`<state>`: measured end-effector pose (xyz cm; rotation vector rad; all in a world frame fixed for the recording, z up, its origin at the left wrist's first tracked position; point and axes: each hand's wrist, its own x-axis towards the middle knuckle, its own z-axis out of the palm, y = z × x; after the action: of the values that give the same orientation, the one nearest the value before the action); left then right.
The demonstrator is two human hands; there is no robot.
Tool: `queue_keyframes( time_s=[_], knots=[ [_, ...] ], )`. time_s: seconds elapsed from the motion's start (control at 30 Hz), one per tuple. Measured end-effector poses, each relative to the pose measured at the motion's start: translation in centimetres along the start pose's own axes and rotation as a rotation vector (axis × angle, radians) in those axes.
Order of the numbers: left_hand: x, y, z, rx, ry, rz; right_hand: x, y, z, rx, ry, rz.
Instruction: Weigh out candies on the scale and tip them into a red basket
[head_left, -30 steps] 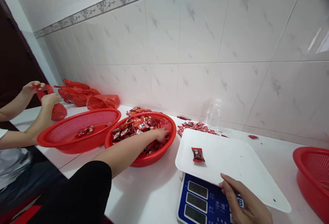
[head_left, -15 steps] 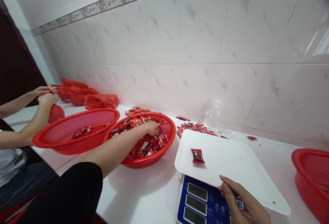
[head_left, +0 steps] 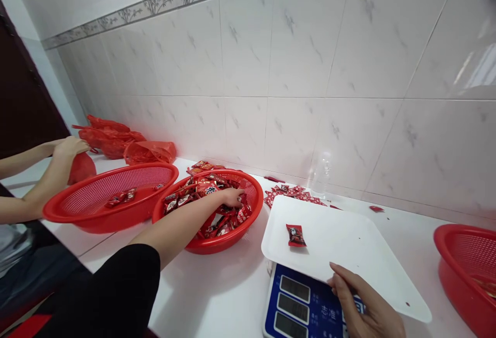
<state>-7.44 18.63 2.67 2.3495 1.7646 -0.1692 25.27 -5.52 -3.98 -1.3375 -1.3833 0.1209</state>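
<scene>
My left hand (head_left: 232, 197) reaches into the middle red basket (head_left: 253, 187), fingers curled down among several red wrapped candies (head_left: 201, 193). What it grips is hidden. My right hand (head_left: 358, 304) rests on the front of the blue scale (head_left: 298, 307), fingers pressed against the edge of its white weighing tray (head_left: 349, 245). One red wrapped candy (head_left: 295, 235) lies on the tray's left part.
A second red basket (head_left: 81, 209) with a few candies stands to the left; a third (head_left: 459, 255) sits at the right edge. Another person's hands (head_left: 70, 148) hold a red bag at far left. Red bags (head_left: 112, 139) and loose candies (head_left: 294, 192) lie by the tiled wall.
My left hand has drawn slightly back and left within the candy basket. The other person's hands have come down onto the red bag. My right hand stays on the scale.
</scene>
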Motion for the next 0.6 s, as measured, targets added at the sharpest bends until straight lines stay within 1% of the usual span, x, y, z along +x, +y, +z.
queue_keyframes(
  time_s=[0.1,0.2,0.43,0.6],
  knots=[
    [-0.5,-0.3,-0.3,-0.070,-0.009,0.048,0.1,0.1,0.0,0.009,0.004,-0.010],
    [-1.0,-0.6,-0.9,-0.138,0.026,0.059,0.2,0.2,0.1,0.012,0.000,0.002],
    [-2.4,-1.3,-3.6,-0.334,0.214,0.059,0.0,0.2,0.1,0.041,-0.010,0.018],
    [-3.8,-0.5,-5.2,-0.516,0.340,0.098,-0.1,0.1,0.1,0.069,-0.032,0.018]
  ],
)
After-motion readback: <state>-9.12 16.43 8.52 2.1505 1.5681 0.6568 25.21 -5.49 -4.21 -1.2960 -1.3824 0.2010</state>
